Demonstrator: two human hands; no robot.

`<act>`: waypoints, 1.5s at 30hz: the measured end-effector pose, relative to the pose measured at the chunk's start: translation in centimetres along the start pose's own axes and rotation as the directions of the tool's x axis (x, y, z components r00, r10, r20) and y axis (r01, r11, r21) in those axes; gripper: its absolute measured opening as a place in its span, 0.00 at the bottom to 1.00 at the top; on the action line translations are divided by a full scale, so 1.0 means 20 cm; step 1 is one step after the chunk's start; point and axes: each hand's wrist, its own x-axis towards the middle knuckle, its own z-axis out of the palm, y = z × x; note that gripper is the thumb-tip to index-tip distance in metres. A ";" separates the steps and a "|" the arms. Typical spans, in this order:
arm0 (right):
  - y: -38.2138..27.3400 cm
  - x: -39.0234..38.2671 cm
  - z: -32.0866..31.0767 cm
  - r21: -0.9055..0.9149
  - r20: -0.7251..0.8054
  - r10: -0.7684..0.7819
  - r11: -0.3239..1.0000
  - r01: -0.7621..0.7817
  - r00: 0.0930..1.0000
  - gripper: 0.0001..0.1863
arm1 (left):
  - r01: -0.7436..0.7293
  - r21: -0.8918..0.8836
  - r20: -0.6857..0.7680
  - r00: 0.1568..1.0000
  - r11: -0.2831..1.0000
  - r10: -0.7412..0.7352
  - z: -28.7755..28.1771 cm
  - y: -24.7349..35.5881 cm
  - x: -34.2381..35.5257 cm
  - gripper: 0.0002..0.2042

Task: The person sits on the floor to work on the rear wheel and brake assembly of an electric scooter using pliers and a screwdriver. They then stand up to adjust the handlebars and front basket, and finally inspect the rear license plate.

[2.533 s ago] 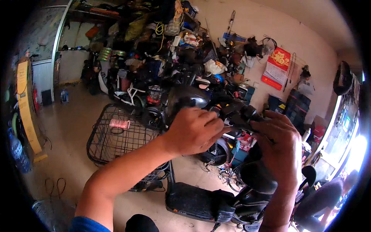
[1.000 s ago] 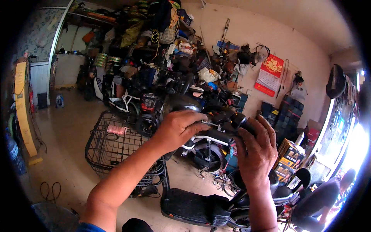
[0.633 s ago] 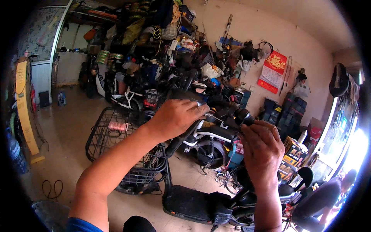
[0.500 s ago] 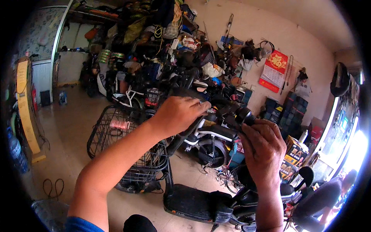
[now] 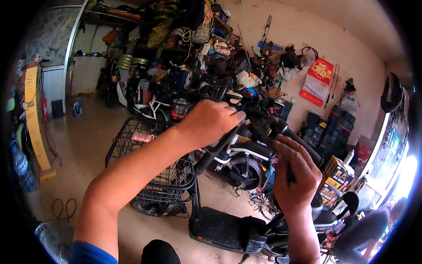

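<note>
My left hand [image 5: 212, 124] reaches over the scooter's front with fingers bent and pressed together. Its fingertips are at the dark handlebar parts, and whatever they pinch is hidden. My right hand [image 5: 299, 176] is beside a black handlebar grip [image 5: 303, 143], which slants down to the right just past its knuckles. Its fingers are curled together toward the thumb; I cannot make out what lies between them. Below both hands stands the black electric scooter, with a wire front basket [image 5: 165, 176] holding a pink bundle [image 5: 143, 137] and a black footboard or seat-like panel [image 5: 222, 229].
Behind, a white-framed scooter [image 5: 246, 152] stands before piles of bags and parts. Stacked dark batteries [image 5: 329, 125] and cartons [image 5: 336, 176] line the right wall. A yellow post [image 5: 35, 119] and a water bottle [image 5: 21, 167] are at left; a person [image 5: 369, 229] is at lower right.
My right hand has drawn down and nearer from the handlebar's end, and more of the black grip now shows. My left hand has shifted slightly, staying at the handlebar. The view has tilted a little.
</note>
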 end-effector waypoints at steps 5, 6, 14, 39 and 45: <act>0.01 0.00 0.01 -0.050 0.057 -0.017 0.999 0.020 0.998 0.15 | 0.033 -0.110 0.005 0.999 0.993 -0.033 0.00 0.01 0.00 0.09; 0.01 0.00 0.01 -0.030 0.050 -0.020 0.999 0.021 0.999 0.14 | 0.031 -0.133 0.004 1.000 0.991 -0.031 -0.01 0.01 0.00 0.09; 0.04 -0.02 0.04 -0.020 0.041 -0.069 0.997 0.070 0.997 0.16 | 0.029 -0.028 0.173 0.985 0.999 -0.023 -0.04 0.02 0.04 0.06; 0.08 -0.09 0.06 0.044 0.073 0.145 0.988 -0.148 0.987 0.20 | 0.262 -0.042 0.011 0.965 0.964 -0.261 0.15 0.05 -0.09 0.14; 0.04 -0.04 0.10 0.044 0.098 0.203 0.977 -0.208 0.974 0.20 | 0.132 -0.139 -0.114 0.982 0.981 -0.148 0.23 -0.06 -0.01 0.08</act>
